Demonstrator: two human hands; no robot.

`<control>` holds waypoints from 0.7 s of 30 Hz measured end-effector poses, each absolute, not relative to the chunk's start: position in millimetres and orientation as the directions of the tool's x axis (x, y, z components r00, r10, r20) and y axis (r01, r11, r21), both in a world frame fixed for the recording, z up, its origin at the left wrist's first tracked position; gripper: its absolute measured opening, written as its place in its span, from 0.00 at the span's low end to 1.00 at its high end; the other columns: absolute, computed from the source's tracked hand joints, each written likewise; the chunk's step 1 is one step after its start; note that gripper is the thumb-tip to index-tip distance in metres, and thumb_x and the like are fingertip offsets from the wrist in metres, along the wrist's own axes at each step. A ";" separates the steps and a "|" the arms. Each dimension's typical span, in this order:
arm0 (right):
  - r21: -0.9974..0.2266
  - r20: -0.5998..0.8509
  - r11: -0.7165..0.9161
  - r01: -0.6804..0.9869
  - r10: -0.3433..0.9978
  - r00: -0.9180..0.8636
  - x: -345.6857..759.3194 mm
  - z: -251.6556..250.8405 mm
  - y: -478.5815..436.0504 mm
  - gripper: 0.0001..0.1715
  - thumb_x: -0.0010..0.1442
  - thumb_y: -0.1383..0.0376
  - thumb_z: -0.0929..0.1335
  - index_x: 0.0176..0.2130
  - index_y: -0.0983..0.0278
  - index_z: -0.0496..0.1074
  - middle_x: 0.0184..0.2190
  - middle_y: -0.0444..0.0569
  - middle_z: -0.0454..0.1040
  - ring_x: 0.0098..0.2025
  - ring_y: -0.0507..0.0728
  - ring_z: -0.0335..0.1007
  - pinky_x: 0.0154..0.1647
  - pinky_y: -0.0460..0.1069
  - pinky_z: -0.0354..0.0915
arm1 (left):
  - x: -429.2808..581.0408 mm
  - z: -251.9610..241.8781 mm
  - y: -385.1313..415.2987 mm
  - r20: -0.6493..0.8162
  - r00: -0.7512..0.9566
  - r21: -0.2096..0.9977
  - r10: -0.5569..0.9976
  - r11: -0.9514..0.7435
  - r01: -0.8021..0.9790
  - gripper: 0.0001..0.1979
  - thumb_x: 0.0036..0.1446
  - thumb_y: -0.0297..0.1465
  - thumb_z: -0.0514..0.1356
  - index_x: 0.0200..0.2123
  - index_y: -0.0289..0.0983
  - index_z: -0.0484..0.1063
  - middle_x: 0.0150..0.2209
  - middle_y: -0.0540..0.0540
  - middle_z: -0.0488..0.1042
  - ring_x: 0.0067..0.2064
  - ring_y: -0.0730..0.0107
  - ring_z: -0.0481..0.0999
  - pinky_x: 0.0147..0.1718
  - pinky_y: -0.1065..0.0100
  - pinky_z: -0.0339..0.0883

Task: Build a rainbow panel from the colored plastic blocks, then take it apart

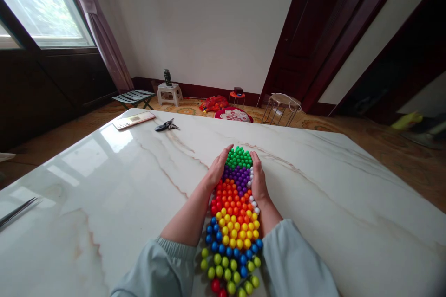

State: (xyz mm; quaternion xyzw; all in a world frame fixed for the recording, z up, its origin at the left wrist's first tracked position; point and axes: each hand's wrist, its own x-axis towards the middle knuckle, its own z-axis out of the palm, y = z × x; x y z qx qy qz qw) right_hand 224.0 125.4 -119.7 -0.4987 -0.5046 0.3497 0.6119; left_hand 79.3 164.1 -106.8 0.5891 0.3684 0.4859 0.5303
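Note:
A long strip of small round coloured beads [237,204] lies on the table in front of me, in bands of green, purple, orange, yellow, blue and lime. A few red and white beads sit along its edges. At the far end, my left hand [219,166] rests against the left side of the strip, its fingers stretched forward. My right hand [259,178] lies along the right side, beside the green, purple and white beads, fingers also extended. Both palms face inward, and the beads fill the space between them. What lies beneath the beads is mostly hidden.
A phone [134,120] and a set of keys [167,125] lie near the far left edge of the white marble-look table [331,181]. At the left edge is a dark, thin object [17,211]. Stools, including a white one [169,93], stand on the floor beyond.

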 end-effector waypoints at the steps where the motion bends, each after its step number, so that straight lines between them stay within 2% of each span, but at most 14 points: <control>1: -0.964 0.267 0.255 0.080 0.931 0.250 223.9 -119.0 125.1 0.43 0.61 0.40 0.53 0.64 0.62 0.55 0.65 0.52 0.54 0.67 0.59 0.45 0.67 0.58 0.41 | 79.1 -105.3 163.2 0.184 0.255 0.983 0.949 -0.170 -0.076 0.31 0.63 0.51 0.41 0.63 0.43 0.58 0.65 0.48 0.57 0.66 0.60 0.53 0.65 0.57 0.43; 8: -0.967 0.255 0.247 0.065 0.931 0.263 223.9 -117.3 124.8 0.44 0.61 0.40 0.53 0.64 0.64 0.55 0.65 0.53 0.54 0.67 0.59 0.46 0.67 0.57 0.42 | 78.6 -99.3 165.1 0.158 0.291 0.987 0.944 -0.157 -0.027 0.31 0.63 0.52 0.41 0.62 0.43 0.60 0.63 0.49 0.59 0.66 0.58 0.54 0.65 0.57 0.44; 13: -0.964 0.263 0.260 0.049 0.930 0.256 224.6 -118.7 124.7 0.43 0.61 0.40 0.53 0.64 0.64 0.55 0.65 0.53 0.54 0.67 0.58 0.45 0.67 0.57 0.40 | 83.0 -100.2 183.3 0.149 0.312 0.988 0.938 -0.132 -0.077 0.34 0.62 0.53 0.40 0.64 0.42 0.54 0.65 0.46 0.56 0.66 0.58 0.54 0.64 0.56 0.46; 21: -0.965 0.258 0.260 0.022 0.940 0.224 224.5 -121.7 124.0 0.40 0.62 0.41 0.54 0.64 0.60 0.56 0.65 0.50 0.54 0.67 0.59 0.47 0.66 0.58 0.43 | 90.8 -107.9 193.8 0.106 0.358 0.989 0.928 -0.062 -0.131 0.34 0.60 0.56 0.40 0.60 0.46 0.62 0.60 0.47 0.66 0.64 0.56 0.58 0.64 0.54 0.45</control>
